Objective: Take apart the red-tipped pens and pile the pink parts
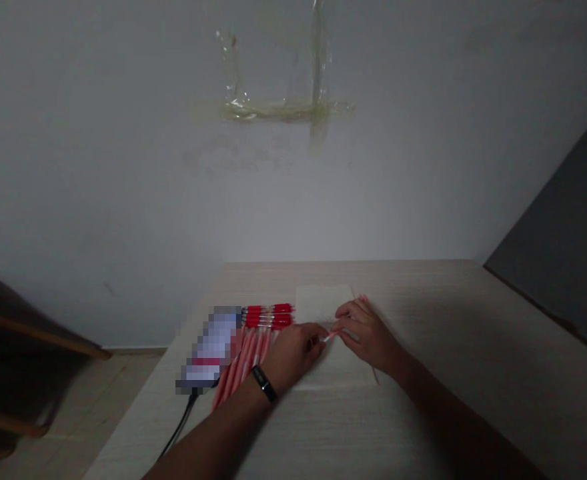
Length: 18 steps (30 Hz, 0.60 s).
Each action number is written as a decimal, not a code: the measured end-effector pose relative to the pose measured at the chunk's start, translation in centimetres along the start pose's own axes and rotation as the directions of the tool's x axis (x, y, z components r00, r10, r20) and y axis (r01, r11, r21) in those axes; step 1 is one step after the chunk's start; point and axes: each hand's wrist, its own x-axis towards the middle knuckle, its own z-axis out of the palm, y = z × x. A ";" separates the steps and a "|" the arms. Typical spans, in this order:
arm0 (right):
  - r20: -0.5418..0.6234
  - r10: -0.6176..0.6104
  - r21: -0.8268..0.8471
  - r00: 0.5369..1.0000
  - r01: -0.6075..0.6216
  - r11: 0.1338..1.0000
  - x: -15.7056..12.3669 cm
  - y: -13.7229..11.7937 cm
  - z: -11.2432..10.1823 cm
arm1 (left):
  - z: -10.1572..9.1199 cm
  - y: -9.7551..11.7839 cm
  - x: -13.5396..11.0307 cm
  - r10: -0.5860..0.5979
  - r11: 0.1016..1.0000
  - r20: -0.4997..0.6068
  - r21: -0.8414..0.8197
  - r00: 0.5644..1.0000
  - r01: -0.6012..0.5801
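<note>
My left hand point(298, 347), with a black band on its wrist, pinches a slim pink-and-white strip point(329, 337) between thumb and forefinger. The fingertips of my right hand point(363, 330) close on the other end of that strip. What exactly it is, I cannot make out at this size. A thin stick point(376, 379) runs under my right hand, and a bit of pink point(363, 298) shows beyond its knuckles. Both hands are over a pale sheet point(323, 299) on the table. Several long pink sticks or tubes point(241, 363) lie left of my left hand, partly covered by its forearm.
Several red pens point(268, 318) lie in a row beside the sheet. A blurred-out phone-like screen point(211, 350) with a black cable point(181, 423) is at the table's left edge. The wooden table point(438, 293) meets a wall. Dark chair-like furniture point(18, 360) stands at left.
</note>
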 end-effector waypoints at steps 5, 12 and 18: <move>-0.053 -0.011 -0.024 0.999 0.009 1.000 0.0 1.0 -0.6 | -0.1 -0.2 0.1 -0.016 0.999 -0.014 0.038 1.000 0.016; -0.124 0.016 -0.070 0.992 -0.025 0.997 0.1 2.3 -2.1 | 0.0 -0.5 0.0 -0.054 0.996 -0.044 0.074 0.998 0.057; -0.172 0.079 -0.056 0.982 -0.090 0.994 0.2 2.8 -2.5 | -0.4 -0.5 0.0 -0.073 0.994 -0.053 0.077 0.996 0.077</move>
